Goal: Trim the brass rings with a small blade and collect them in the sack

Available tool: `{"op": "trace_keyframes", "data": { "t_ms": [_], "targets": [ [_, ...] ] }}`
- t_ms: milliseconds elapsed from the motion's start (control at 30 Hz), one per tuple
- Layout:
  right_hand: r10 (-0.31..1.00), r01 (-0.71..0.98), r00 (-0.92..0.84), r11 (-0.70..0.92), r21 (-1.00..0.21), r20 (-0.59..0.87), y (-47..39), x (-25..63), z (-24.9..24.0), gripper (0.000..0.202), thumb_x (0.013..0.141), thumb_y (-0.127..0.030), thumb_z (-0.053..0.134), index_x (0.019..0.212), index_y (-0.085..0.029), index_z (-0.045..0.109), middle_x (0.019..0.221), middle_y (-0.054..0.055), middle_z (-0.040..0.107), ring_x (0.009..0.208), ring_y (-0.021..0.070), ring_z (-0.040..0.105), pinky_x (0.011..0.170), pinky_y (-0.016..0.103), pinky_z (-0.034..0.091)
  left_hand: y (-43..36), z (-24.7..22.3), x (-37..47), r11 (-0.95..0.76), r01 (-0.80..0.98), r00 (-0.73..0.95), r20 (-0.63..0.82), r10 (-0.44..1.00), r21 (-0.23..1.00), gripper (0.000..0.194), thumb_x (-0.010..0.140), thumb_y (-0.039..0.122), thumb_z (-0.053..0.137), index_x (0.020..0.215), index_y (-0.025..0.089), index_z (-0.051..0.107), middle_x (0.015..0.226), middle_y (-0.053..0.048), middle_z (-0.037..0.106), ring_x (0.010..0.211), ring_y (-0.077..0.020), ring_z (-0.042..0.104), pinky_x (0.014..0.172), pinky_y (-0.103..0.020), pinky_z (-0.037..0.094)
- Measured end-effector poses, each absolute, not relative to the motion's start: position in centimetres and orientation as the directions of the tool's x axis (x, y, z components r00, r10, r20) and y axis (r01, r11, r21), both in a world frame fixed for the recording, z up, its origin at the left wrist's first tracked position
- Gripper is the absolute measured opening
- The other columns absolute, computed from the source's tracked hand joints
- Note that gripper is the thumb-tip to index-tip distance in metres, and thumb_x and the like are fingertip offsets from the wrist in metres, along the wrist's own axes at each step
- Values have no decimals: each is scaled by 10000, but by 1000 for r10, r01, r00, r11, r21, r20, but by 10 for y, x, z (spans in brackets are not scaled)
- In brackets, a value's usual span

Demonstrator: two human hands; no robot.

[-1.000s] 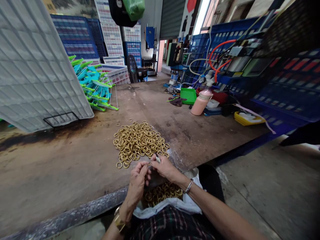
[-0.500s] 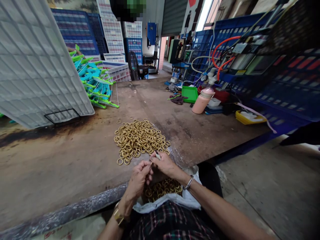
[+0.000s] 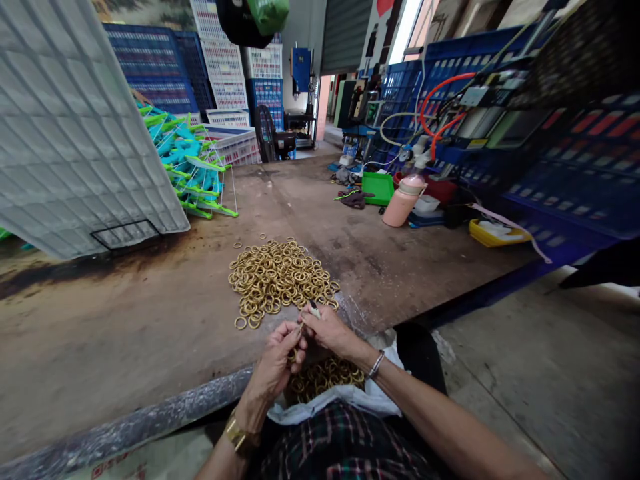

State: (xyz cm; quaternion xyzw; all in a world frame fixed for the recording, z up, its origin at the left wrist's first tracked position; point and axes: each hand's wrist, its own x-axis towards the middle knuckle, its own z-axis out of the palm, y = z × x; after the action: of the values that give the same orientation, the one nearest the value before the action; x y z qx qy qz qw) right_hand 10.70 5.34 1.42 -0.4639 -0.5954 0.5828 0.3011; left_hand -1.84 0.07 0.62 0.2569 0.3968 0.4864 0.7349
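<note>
My left hand (image 3: pixel 280 353) is closed, pinching a brass-coloured ring (image 3: pixel 293 358); part of it shows below the fingers. Touching its fingertips is my right hand (image 3: pixel 329 329), wrapped round a small tool with a pale handle (image 3: pixel 315 309) and a dark end. The tool's working tip is too small to make out. Just beyond the hands a heap of brass-coloured rings (image 3: pixel 280 273) lies on the brown table (image 3: pixel 175 333). More rings (image 3: pixel 330 379) fill an open white bag (image 3: pixel 345 399) on my lap, below the hands.
A large white plastic crate (image 3: pixel 90 133) stands on its side at left, beside green and turquoise plastic pieces (image 3: pixel 187 163). To the right are a pink bottle (image 3: pixel 401 203), a green tray (image 3: pixel 378 188) and a yellow dish (image 3: pixel 497 233). Blue crates (image 3: pixel 575 167) line the right side.
Both hands stay almost in place over the bag. A ring now shows more clearly beneath my left fingers. The view has shifted slightly.
</note>
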Motion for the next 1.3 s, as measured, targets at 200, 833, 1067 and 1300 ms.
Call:
{"op": "trace_keyframes", "data": {
  "t_ms": [200,833,1067,1300],
  "targets": [
    [931,261,-352,-4,-965,-99,51,108,22,216,811,-325,427,678,-172,503,526,-52,480,507,82,426,506,195,335,3,6,-14,338,-513,115,-327,938,789,313,685,423,666,723,159,501,565,58,488,385,-22,381,333,-133,243],
    [859,746,-509,410,-524,-52,46,117,11,178,774,-133,420,843,-168,580,710,38,613,631,137,526,584,230,310,2,8,-12,303,-445,29,-324,946,843,329,681,441,653,743,161,491,573,52,498,407,-36,404,347,-142,261],
    [851,835,-504,436,-335,-149,43,111,17,242,796,-139,386,956,-150,568,805,84,646,709,169,580,600,254,324,2,3,-12,288,-403,12,-310,951,869,341,694,467,635,745,168,480,568,53,504,401,-36,397,351,-141,259],
    [877,869,-454,396,-297,-158,51,118,3,273,765,-83,386,987,-142,534,795,86,653,715,165,601,598,243,339,-7,12,-17,313,-397,116,-292,950,862,318,699,441,645,705,169,480,517,62,486,354,-27,367,338,-146,231]
  ]
}}
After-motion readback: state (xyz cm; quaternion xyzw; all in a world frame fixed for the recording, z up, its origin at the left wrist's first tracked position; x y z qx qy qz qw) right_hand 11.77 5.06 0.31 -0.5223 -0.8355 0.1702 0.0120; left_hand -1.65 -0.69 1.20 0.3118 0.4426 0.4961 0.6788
